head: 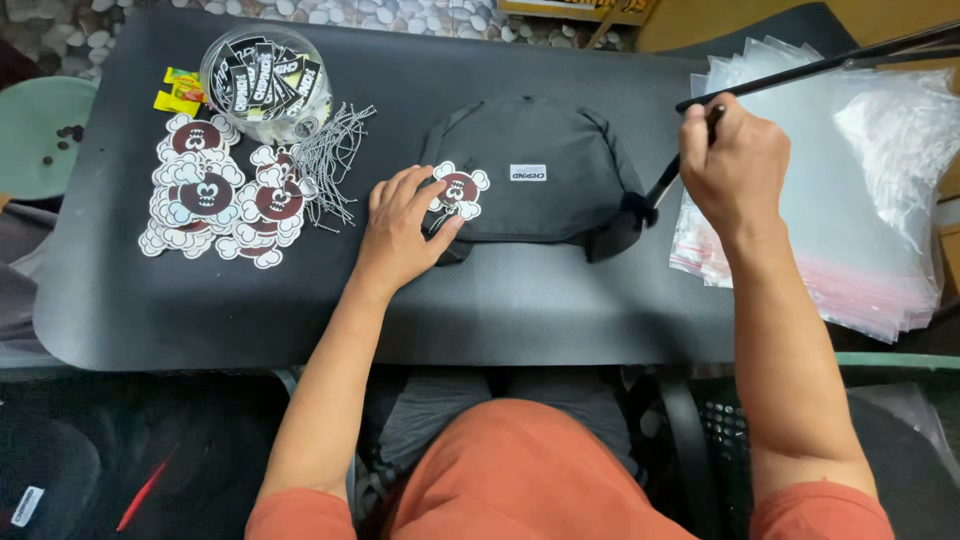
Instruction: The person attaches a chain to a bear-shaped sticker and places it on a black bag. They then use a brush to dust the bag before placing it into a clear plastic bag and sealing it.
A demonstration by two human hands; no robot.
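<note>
A folded black fabric bag (540,180) with a small white label lies in the middle of a black mat (300,300). My left hand (400,230) rests on the bag's left end, fingers pressing a cloud-shaped white and maroon tag (460,190) onto it. Raised to the right of the bag, my right hand (735,165) is closed on the bag's black drawstring (662,185), pulling it taut.
A pile of the same cloud-shaped tags (215,195) and a bundle of ball chains (330,150) lie at the left. A clear round tub of black stickers (265,70) stands behind them. A stack of clear plastic sleeves (850,200) lies at the right, under a black rod (820,65).
</note>
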